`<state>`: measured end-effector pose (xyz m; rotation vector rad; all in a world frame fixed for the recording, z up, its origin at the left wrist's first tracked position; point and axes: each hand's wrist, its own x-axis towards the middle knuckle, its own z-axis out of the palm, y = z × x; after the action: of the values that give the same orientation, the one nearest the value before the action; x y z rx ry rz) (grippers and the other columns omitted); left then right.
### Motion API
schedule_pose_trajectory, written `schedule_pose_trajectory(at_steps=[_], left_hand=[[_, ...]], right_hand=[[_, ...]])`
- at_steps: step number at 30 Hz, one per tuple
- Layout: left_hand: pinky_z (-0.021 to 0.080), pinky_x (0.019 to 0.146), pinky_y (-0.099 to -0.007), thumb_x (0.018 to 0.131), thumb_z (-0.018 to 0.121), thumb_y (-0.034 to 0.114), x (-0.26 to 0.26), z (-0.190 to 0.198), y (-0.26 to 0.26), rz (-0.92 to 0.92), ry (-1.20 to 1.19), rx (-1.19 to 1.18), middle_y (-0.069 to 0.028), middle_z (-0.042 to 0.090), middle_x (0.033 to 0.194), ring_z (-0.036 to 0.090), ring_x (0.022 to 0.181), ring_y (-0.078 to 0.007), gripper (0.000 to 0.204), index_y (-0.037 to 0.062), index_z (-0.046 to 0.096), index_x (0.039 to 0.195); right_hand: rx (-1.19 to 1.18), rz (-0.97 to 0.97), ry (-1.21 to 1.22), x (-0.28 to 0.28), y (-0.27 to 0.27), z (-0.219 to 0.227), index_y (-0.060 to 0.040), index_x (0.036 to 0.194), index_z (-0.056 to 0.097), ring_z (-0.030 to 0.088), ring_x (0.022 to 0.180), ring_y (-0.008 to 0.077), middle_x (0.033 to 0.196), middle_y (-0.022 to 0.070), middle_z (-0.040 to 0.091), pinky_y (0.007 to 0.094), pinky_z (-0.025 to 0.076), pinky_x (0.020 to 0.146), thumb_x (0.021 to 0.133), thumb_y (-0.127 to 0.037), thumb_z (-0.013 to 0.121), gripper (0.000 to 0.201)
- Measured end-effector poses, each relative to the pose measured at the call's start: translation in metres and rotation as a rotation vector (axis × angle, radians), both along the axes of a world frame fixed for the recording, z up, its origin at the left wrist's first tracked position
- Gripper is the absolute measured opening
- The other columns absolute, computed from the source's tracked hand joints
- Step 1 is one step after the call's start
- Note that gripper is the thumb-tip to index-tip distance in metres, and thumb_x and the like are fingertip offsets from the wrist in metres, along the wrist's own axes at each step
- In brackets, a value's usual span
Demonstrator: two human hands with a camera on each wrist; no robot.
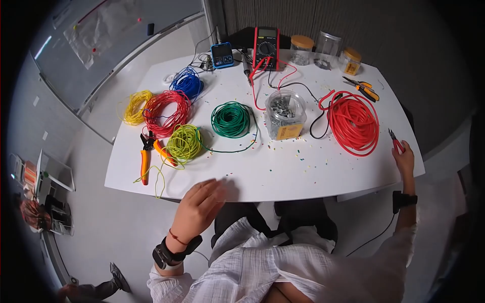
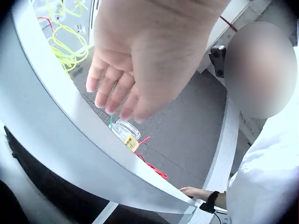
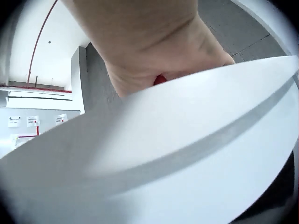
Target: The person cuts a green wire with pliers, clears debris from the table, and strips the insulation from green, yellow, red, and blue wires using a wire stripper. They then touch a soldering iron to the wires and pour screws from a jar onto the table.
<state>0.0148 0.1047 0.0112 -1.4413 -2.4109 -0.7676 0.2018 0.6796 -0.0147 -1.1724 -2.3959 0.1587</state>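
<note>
At the table's right edge my right hand (image 1: 404,160) holds small red-handled pliers (image 1: 396,142), jaws pointing away from me. In the right wrist view a red handle end (image 3: 160,80) shows at the palm, and the table hides the fingers. My left hand (image 1: 199,204) is over the table's front edge with nothing in it, its fingers loosely extended, as the left wrist view also shows of this hand (image 2: 140,65). Nearest to it lie a yellow-green wire coil (image 1: 183,144) and orange-handled wire strippers (image 1: 145,161). A red cable coil (image 1: 353,123) lies beyond the right hand, to its left.
A tub of metal parts (image 1: 285,113) stands mid-table beside a green wire coil (image 1: 230,119). Red (image 1: 166,113), blue (image 1: 187,85) and yellow (image 1: 136,107) coils lie left. Behind are a multimeter (image 1: 267,48) and jars (image 1: 301,49); orange-black pliers (image 1: 365,90) lie at right. Tiny coloured bits are scattered about.
</note>
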Motion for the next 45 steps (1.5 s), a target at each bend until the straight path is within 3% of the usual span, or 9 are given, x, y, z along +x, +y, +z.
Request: schedule_pose_trajectory(at_steps=[6, 9, 11, 19, 25, 31, 36, 39, 45], left_hand=[[0.033, 0.096, -0.0432, 0.069, 0.067, 0.02, -0.012, -0.01, 0.018, 0.038, -0.021, -0.144, -0.0148, 0.046, 0.123, 0.041, 0.116, -0.0325, 0.051, 0.0012, 0.05, 0.113], [0.031, 0.097, -0.0432, 0.072, 0.064, 0.029, -0.015, -0.011, 0.022, 0.047, -0.007, -0.194, -0.0146, 0.044, 0.124, 0.039, 0.118, -0.0311, 0.053, 0.0009, 0.048, 0.115], [0.03, 0.098, -0.0432, 0.074, 0.062, 0.032, -0.017, -0.01, 0.026, 0.053, -0.003, -0.223, -0.0145, 0.043, 0.126, 0.038, 0.12, -0.0303, 0.054, 0.0006, 0.047, 0.116], [0.032, 0.097, -0.0398, 0.076, 0.061, 0.028, -0.032, -0.003, 0.049, 0.133, 0.052, -0.263, -0.018, 0.043, 0.122, 0.039, 0.115, -0.0332, 0.053, -0.0013, 0.044, 0.117], [0.034, 0.095, -0.0403, 0.075, 0.061, 0.027, -0.028, -0.009, 0.05, 0.048, 0.05, -0.26, -0.0217, 0.043, 0.122, 0.04, 0.115, -0.0353, 0.054, -0.0062, 0.045, 0.114], [0.033, 0.095, -0.04, 0.076, 0.06, 0.033, -0.036, -0.01, 0.074, -0.08, 0.041, -0.222, -0.02, 0.042, 0.123, 0.04, 0.115, -0.0355, 0.06, -0.007, 0.042, 0.117], [0.032, 0.095, -0.0414, 0.078, 0.057, 0.037, -0.027, -0.001, 0.065, -0.107, -0.011, -0.275, -0.0187, 0.039, 0.127, 0.037, 0.117, -0.0346, 0.06, 0.0009, 0.04, 0.123], [0.029, 0.097, -0.0453, 0.08, 0.051, 0.045, -0.019, 0.001, 0.063, -0.191, -0.026, -0.371, -0.0182, 0.032, 0.132, 0.032, 0.121, -0.0347, 0.061, 0.0091, 0.037, 0.127], [0.027, 0.098, -0.0475, 0.082, 0.047, 0.047, -0.035, -0.008, 0.081, -0.26, 0.152, -0.418, -0.0178, 0.026, 0.136, 0.028, 0.124, -0.0349, 0.063, 0.011, 0.032, 0.131]], right_hand=[[0.025, 0.052, -0.075, 0.003, -0.004, -0.004, -0.0027, 0.113, 0.051, 0.048, 0.106, 0.0312, 0.112, 0.0187, 0.052, 0.0361, 0.039, 0.088, 0.071, -0.031, 0.066, 0.052], [0.43, 0.121, 0.017, 0.0, -0.033, 0.008, -0.0028, 0.109, 0.052, 0.049, 0.106, 0.0306, 0.111, 0.0173, 0.052, 0.0368, 0.039, 0.088, 0.074, -0.025, 0.064, 0.043], [0.402, 0.33, 0.29, -0.011, -0.082, 0.028, -0.0026, 0.103, 0.054, 0.048, 0.107, 0.0308, 0.112, 0.0169, 0.051, 0.0374, 0.04, 0.089, 0.075, -0.013, 0.061, 0.031], [-0.033, 1.298, -0.059, -0.066, -0.246, 0.052, -0.0045, 0.105, 0.055, 0.046, 0.111, 0.0275, 0.112, 0.0112, 0.052, 0.0395, 0.036, 0.094, 0.07, -0.008, 0.062, 0.036], [-0.114, 1.46, -0.247, -0.092, -0.27, 0.043, -0.0045, 0.11, 0.052, 0.039, 0.118, 0.0275, 0.119, 0.0125, 0.048, 0.0375, 0.03, 0.098, 0.078, -0.021, 0.058, 0.037], [0.044, 1.344, -0.324, -0.126, -0.271, 0.033, -0.0031, 0.114, 0.048, 0.036, 0.12, 0.0265, 0.124, 0.0145, 0.043, 0.0366, 0.027, 0.101, 0.08, -0.027, 0.055, 0.042], [0.034, 1.238, 0.064, -0.125, -0.254, 0.064, -0.0033, 0.106, 0.054, 0.05, 0.101, 0.0315, 0.113, 0.0161, 0.05, 0.0367, 0.043, 0.084, 0.074, -0.018, 0.062, 0.036], [0.14, 1.085, 0.254, -0.145, -0.252, 0.095, -0.0042, 0.104, 0.056, 0.049, 0.103, 0.0315, 0.108, 0.0167, 0.052, 0.0366, 0.041, 0.086, 0.072, -0.019, 0.064, 0.037], [0.168, 1.176, -0.036, -0.198, -0.242, 0.068, -0.0012, 0.083, 0.063, 0.044, 0.108, 0.0316, 0.109, 0.0189, 0.051, 0.0362, 0.04, 0.087, 0.067, -0.018, 0.067, 0.024]])
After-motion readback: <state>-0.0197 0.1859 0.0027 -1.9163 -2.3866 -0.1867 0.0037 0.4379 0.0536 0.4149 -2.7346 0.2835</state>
